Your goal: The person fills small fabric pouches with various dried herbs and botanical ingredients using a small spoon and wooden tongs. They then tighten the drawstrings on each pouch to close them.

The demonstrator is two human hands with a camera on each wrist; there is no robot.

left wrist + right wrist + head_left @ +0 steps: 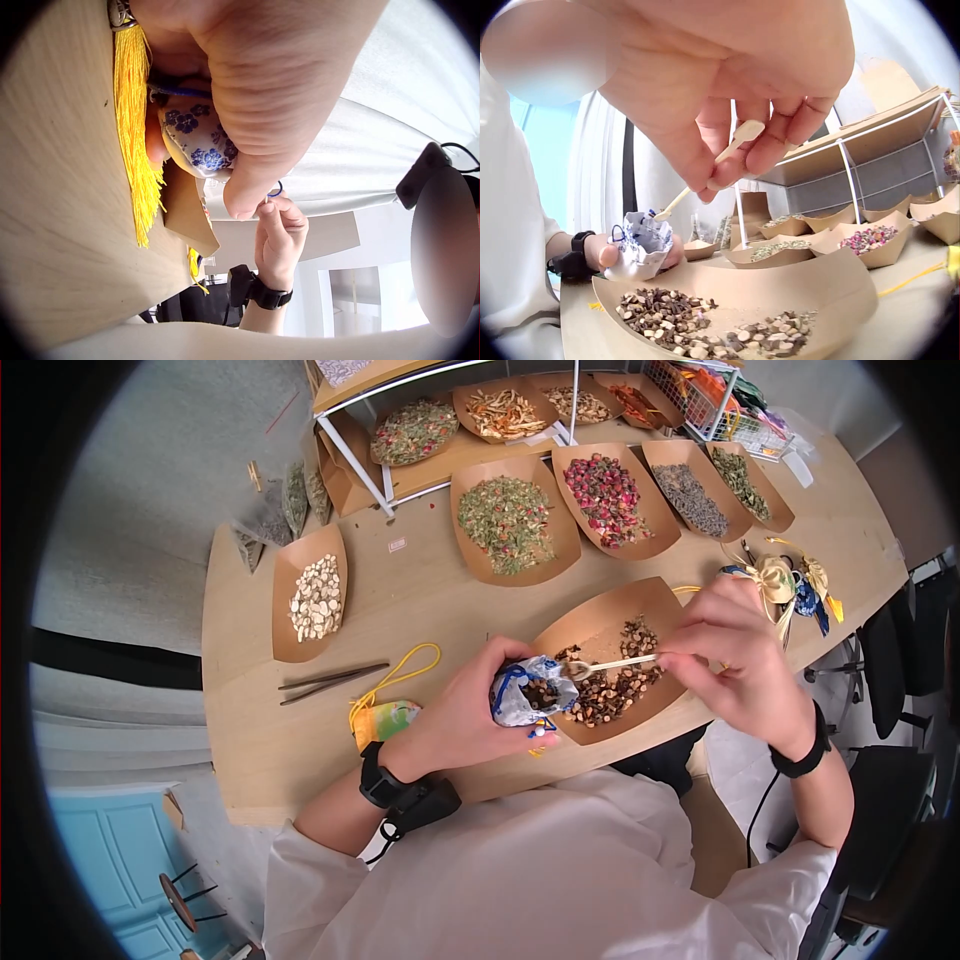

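I watch the left hand (465, 710) grip a floral pouch (196, 141), the right hand (735, 660) pinch a spoon (627, 661), its tip by the pouch's mouth

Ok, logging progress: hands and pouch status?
Left hand gripping floral drawstring pouch, open, herbs inside. Right hand pinching wooden spoon near pouch rim. Nothing visibly blocking.
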